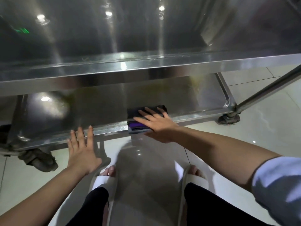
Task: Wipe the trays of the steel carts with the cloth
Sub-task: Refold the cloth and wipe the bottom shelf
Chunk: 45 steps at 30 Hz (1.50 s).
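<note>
A steel cart fills the view, with a wide upper tray (pixel 146 66) and a lower tray (pixel 101 105) beneath it. On the lower tray's near rim lies a folded dark cloth (pixel 138 125) with purple and grey layers, hanging slightly over the edge. My right hand (pixel 156 123) presses flat on the cloth with straight, spread fingers. My left hand (pixel 81 149) is held open in front of the lower tray's near rim, fingertips at the edge, holding nothing.
A slanted steel leg (pixel 267 90) ends at a caster (pixel 228 119) on the right. Another dirty caster (pixel 39 160) sits at the lower left. My feet in white slippers (pixel 195 180) stand on a glossy tiled floor (pixel 260 131) close to the cart.
</note>
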Motion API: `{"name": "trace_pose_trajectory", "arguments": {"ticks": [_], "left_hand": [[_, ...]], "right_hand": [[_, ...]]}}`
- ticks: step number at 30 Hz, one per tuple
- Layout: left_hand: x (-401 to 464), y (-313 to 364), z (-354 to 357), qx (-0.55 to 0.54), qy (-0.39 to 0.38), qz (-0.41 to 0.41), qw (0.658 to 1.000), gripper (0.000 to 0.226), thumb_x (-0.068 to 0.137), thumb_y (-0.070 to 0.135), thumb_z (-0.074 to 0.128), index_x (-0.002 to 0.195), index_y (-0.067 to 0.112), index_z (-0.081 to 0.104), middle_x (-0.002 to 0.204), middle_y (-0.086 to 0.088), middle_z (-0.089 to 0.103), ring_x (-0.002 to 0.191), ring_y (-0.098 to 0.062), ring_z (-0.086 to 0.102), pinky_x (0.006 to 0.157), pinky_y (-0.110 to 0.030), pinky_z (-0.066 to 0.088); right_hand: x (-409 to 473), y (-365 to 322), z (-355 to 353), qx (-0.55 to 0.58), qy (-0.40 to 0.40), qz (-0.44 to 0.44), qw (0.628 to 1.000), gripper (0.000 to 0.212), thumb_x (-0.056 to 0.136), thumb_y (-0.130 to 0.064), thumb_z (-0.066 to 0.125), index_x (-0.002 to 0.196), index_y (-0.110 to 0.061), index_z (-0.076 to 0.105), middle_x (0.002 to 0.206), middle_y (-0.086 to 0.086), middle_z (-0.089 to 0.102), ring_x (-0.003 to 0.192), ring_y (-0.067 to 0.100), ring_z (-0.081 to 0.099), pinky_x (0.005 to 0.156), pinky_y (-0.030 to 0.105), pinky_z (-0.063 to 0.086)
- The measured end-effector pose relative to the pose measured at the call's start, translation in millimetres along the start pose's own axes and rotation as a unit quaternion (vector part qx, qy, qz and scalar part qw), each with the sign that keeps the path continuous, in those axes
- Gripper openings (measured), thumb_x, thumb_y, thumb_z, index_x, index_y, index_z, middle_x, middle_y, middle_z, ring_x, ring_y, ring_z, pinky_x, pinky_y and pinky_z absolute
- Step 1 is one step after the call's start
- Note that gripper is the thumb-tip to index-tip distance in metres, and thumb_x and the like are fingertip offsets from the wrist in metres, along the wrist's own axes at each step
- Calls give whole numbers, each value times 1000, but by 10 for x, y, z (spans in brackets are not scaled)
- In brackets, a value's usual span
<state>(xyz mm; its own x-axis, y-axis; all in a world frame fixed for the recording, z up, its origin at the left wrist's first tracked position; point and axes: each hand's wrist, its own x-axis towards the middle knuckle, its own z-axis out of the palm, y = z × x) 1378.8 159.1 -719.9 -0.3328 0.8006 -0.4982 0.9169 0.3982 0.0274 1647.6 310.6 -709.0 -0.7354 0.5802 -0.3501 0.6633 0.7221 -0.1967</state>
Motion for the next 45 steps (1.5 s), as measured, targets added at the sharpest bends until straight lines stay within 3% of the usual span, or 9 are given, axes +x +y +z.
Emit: {"name": "trace_pose_trajectory", "arguments": {"ticks": [4, 10, 15, 21, 26, 30, 36, 40, 45], "left_hand": [[48, 71, -18, -24, 4, 13, 1000, 125, 77, 33, 66, 146, 22, -38, 153, -19, -41, 139, -41, -40, 120, -52, -15], [142, 218, 50, -69, 46, 49, 995, 125, 70, 23, 66, 151, 14, -28, 156, -25, -32, 141, -47, -33, 117, -59, -12], [279, 189, 176, -55, 117, 60, 990, 126, 48, 23, 66, 158, 7, 5, 161, -31, -3, 146, -55, -5, 116, -67, 6], [362, 153, 239, -38, 215, 96, 971, 109, 49, 30, 62, 152, 3, 34, 157, -31, 23, 143, -56, 19, 116, -63, 13], [372, 106, 250, -88, 216, 98, 967, 109, 51, 34, 60, 149, -3, 34, 155, -30, 29, 142, -53, 26, 115, -60, 16], [289, -148, 217, -159, 253, 123, 946, 103, 64, 28, 60, 155, -1, 20, 162, -21, 18, 151, -39, 14, 122, -50, 16], [262, -727, 182, -121, 279, -116, 945, 105, 71, 31, 73, 157, 6, 18, 163, -16, 20, 151, -34, 18, 120, -55, 18], [293, -857, 323, -123, 296, -81, 944, 107, 63, 16, 73, 155, 1, 21, 162, -19, 23, 151, -36, 16, 120, -53, 21], [367, -847, 378, -134, 331, -42, 933, 108, 58, 21, 65, 150, -13, 21, 158, -30, 19, 148, -49, 10, 123, -51, 13]], "right_hand": [[-108, 529, -91, -7, 35, 121, 992, 80, 83, -78, 13, 156, -48, -2, 167, -13, -5, 153, 9, -9, 121, 45, -3], [-368, 1245, -205, 42, -4, 301, 953, 120, 56, -103, 23, 155, -45, -13, 165, -11, -20, 153, 15, -14, 122, 54, -1], [-293, 1080, -227, 26, 2, 286, 958, 124, 49, -104, 17, 152, -46, -21, 164, -6, -24, 153, 19, -17, 121, 55, -4], [246, -26, -107, -56, -3, 64, 996, 121, 59, -99, 29, 154, -41, -19, 167, -2, -16, 152, 21, -19, 120, 57, -7], [919, -824, -64, -66, 27, -29, 997, 112, 76, -75, 62, 157, -41, -7, 168, -4, -9, 154, 21, -12, 120, 57, -5], [911, -717, -68, -103, 50, -42, 993, 100, 86, -64, 58, 157, -43, -9, 168, -7, -8, 154, 18, -11, 121, 50, -4], [379, -17, 19, -124, 80, 42, 988, 91, 82, -64, 44, 156, -45, -5, 167, -2, 17, 154, 19, 10, 119, 50, 9], [157, 118, 44, -114, 74, 124, 983, 92, 76, -67, 40, 157, -42, 5, 165, 3, 25, 152, 24, 19, 117, 57, 18], [489, -654, 157, -52, 104, 236, 965, 104, 69, -64, 58, 158, -33, 13, 167, 5, 13, 153, 29, 4, 118, 57, -1]]}}
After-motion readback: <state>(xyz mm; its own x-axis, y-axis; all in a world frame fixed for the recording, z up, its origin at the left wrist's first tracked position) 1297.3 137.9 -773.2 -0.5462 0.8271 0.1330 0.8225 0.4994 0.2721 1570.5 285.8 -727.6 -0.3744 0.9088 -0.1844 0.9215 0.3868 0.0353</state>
